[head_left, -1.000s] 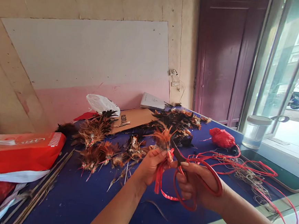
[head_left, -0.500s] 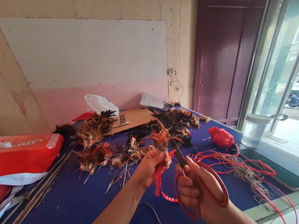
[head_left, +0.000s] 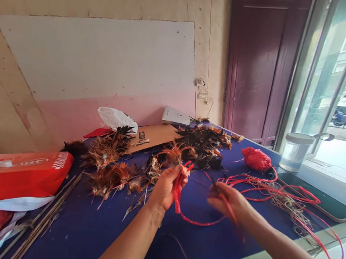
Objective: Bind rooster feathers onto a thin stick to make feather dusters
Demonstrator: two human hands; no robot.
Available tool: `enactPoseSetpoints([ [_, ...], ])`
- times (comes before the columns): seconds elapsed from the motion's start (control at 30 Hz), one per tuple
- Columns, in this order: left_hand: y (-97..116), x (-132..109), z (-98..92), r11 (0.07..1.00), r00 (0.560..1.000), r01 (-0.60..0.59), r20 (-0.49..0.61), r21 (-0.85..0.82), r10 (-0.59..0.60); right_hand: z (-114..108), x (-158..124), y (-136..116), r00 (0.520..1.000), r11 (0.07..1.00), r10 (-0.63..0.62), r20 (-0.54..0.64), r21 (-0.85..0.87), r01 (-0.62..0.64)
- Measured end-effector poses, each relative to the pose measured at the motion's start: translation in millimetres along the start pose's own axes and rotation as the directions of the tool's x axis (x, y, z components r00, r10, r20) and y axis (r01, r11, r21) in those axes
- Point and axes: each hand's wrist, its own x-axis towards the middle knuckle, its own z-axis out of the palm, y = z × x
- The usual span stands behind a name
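Note:
My left hand (head_left: 168, 185) is closed around the base of a small brown feather bundle (head_left: 173, 155), tilted up over the blue table. Red plastic twine (head_left: 178, 197) hangs from that bundle and curves right in a loop. My right hand (head_left: 230, 198) is to the right, closed on a pair of scissors (head_left: 228, 207) with red handles; hand and scissors are blurred by motion. Their blades are mostly hidden. Behind the left hand, more feather bundles (head_left: 105, 152) lie in a heap, and dark loose feathers (head_left: 204, 144) spread farther back.
A red twine ball (head_left: 256, 159) sits at the right, with tangled strands near a dark green tablet-like slab (head_left: 320, 197). Beyond is a lidded clear jar (head_left: 297, 153). Thin sticks (head_left: 49, 215) and a red bag (head_left: 22, 177) lie left. Cardboard (head_left: 151, 137) lies at the back.
My right hand has drawn the scissors away from the bundle, to the right, and turned them. My left hand has shifted slightly left with the feather bundle and twine.

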Motion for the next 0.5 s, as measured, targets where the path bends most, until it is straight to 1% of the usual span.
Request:
enactPoseSetpoints([
  [0.03, 2.0, 3.5, 2.9, 1.0, 1.0, -0.02, -0.017, -0.01, 0.02, 5.7, -1.7, 2.4, 0.997, 0.981, -0.057, 0.043, -0.184, 0.064],
  [0.07, 4.8, 7.0, 4.6, 0.999, 0.998, -0.042, -0.051, -0.008, 0.042, 10.4, -3.6, 3.5, 0.99, 0.927, -0.105, 0.099, -0.351, 0.133],
  [0.1, 8.2, 10.4, 4.5, 0.998, 0.993, -0.059, -0.099, 0.005, 0.059, 13.5, -5.2, 4.1, 0.978, 0.847, -0.134, 0.161, -0.494, 0.197],
  [0.17, 16.3, 16.1, -1.4, 0.994, 0.971, -0.1, -0.214, 0.04, 0.106, 13.7, -5.8, 5.6, 0.956, 0.668, -0.142, 0.257, -0.687, 0.284],
  [0.2, 20.5, 18.1, -6.7, 0.993, 0.964, -0.106, -0.238, 0.059, 0.117, 10.5, -4.1, 7.6, 0.951, 0.59, -0.131, 0.281, -0.749, 0.303],
  [0.27, 28.2, 19.6, -19.7, 0.99, 0.947, -0.123, -0.291, 0.071, 0.138, -2.2, 3.8, 14.9, 0.954, 0.471, -0.088, 0.287, -0.832, 0.294],
  [0.33, 34.0, 17.8, -31.7, 0.987, 0.933, -0.128, -0.325, 0.1, 0.154, -21.4, 16.7, 25.0, 0.962, 0.379, -0.056, 0.266, -0.886, 0.267],
  [0.37, 36.1, 15.7, -36.2, 0.986, 0.929, -0.127, -0.336, 0.106, 0.156, -32.3, 23.9, 30.0, 0.97, 0.339, -0.056, 0.238, -0.909, 0.243],
  [0.4, 37.9, 12.9, -39.6, 0.986, 0.926, -0.124, -0.345, 0.108, 0.155, -43.6, 31.0, 34.5, 0.98, 0.315, -0.047, 0.195, -0.928, 0.2],
  [0.43, 39.4, 9.5, -41.8, 0.987, 0.924, -0.118, -0.354, 0.107, 0.149, -54.5, 37.6, 38.2, 0.991, 0.303, -0.012, 0.134, -0.944, 0.132],
  [0.47, 40.6, 5.7, -43.1, 0.989, 0.922, -0.108, -0.361, 0.104, 0.139, -64.7, 43.4, 41.1, 0.997, 0.31, 0.008, 0.078, -0.948, 0.072],
  [0.5, 41.7, 1.6, -43.9, 0.99, 0.921, -0.095, -0.368, 0.101, 0.126, -73.9, 48.3, 43.3, 0.999, 0.34, 0.032, 0.029, -0.94, 0.017],
])
